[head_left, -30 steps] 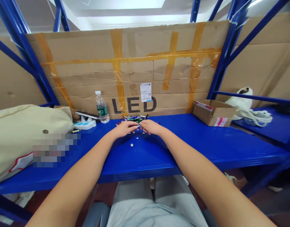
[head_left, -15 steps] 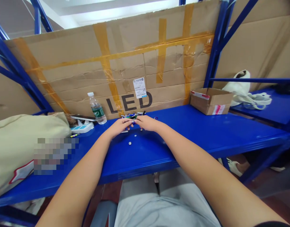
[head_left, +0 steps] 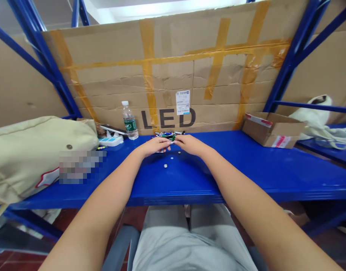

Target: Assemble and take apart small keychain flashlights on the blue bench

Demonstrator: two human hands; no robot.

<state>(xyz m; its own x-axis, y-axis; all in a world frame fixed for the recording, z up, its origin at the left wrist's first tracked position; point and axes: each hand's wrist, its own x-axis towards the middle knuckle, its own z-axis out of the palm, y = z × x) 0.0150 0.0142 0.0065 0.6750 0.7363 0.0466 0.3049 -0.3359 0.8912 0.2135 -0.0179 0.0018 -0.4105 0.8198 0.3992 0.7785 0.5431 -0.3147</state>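
My left hand point(head_left: 156, 146) and my right hand point(head_left: 189, 145) meet fingertip to fingertip over the blue tabletop. Both are closed in a pinch around something small and pale that the fingers mostly cover, so its kind cannot be made out. Just behind them lies a jumbled heap of thin, shiny small items point(head_left: 167, 134), black, green, blue and silver. A slim silvery piece shows in part under the left fingers. On the table nearer to me rest a small round silvery piece point(head_left: 165, 166), a flat pale disc point(head_left: 172, 158) and a tiny piece point(head_left: 179, 152).
A water bottle point(head_left: 130, 122) stands at the back left, near a white-and-blue power strip point(head_left: 112, 140) and a phone point(head_left: 113, 130). A cream bag point(head_left: 45, 145) fills the left end. To the right sits an open cardboard box point(head_left: 271, 130). A cardboard panel point(head_left: 110, 86) closes the back.
The head view has swung to the left, so the scene sits further right in the picture. My hands stay together at the heap, their fingers slightly shifted around the small piece.
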